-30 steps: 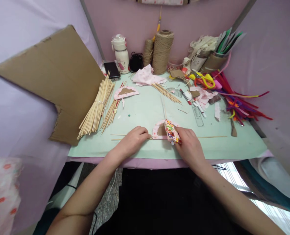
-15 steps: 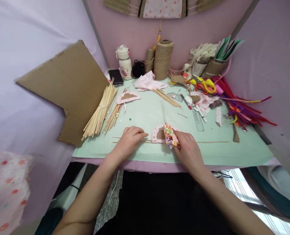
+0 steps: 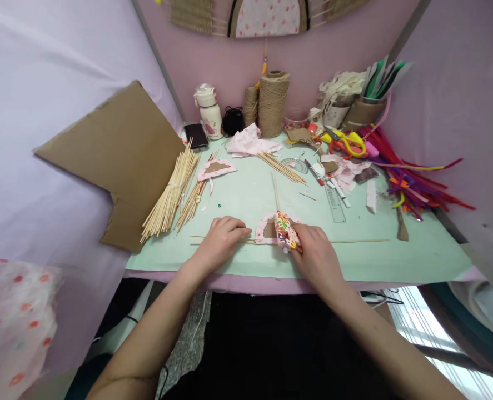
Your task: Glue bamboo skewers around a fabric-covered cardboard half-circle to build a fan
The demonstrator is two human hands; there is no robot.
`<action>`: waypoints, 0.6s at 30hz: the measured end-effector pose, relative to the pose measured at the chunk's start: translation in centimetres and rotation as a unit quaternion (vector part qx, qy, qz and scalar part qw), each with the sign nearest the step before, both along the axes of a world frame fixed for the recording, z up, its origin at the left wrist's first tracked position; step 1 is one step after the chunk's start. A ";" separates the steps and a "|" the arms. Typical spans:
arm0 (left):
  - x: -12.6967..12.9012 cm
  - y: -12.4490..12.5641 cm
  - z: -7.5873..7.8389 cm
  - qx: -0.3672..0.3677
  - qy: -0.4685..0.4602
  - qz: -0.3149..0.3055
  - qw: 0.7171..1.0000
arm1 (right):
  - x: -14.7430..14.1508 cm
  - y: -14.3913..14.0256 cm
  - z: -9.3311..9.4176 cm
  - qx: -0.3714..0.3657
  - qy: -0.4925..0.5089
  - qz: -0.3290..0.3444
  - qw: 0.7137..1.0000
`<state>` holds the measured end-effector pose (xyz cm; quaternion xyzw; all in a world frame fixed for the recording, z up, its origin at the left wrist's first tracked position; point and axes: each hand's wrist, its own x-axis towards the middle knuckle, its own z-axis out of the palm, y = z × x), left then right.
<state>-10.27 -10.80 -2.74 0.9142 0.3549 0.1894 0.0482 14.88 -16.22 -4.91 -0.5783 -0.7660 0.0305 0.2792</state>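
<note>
My right hand (image 3: 319, 253) is wrapped around a floral-patterned glue gun (image 3: 285, 229). A pale glue stick (image 3: 275, 191) juts from its far end, and its tip points down toward me. Beneath the gun lies a half-round cardboard piece (image 3: 270, 229) edged in pink fabric, partly covered by it. Thin wooden sticks (image 3: 358, 241) run along the piece's straight edge and out to both sides. My left hand (image 3: 225, 240) rests to the left, fingers closed together over the sticks.
A bundle of wooden skewers (image 3: 169, 191) and a second half-round piece (image 3: 217, 168) lie at left, beside leaning cardboard (image 3: 121, 161). Twine spools (image 3: 273, 103) and a bottle (image 3: 208, 111) stand at the back. Scissors (image 3: 350, 143), a ruler (image 3: 334, 204) and pipe cleaners (image 3: 413, 178) are at right.
The view has shifted slightly. The glue gun's tip has moved a little to the left with my right hand; my left hand stays in nearly the same place.
</note>
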 end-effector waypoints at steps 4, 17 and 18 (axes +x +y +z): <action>-0.2 0.0 0.3 0.005 0.004 -0.007 1.000 | 0.0 0.0 0.1 -0.003 0.008 0.002 1.000; -0.2 0.0 1.4 -0.018 0.018 0.004 1.000 | 0.4 0.2 0.5 -0.011 0.054 0.006 0.998; -0.2 0.1 1.6 -0.019 0.019 0.008 1.000 | 0.5 0.1 0.6 -0.014 0.066 0.005 0.998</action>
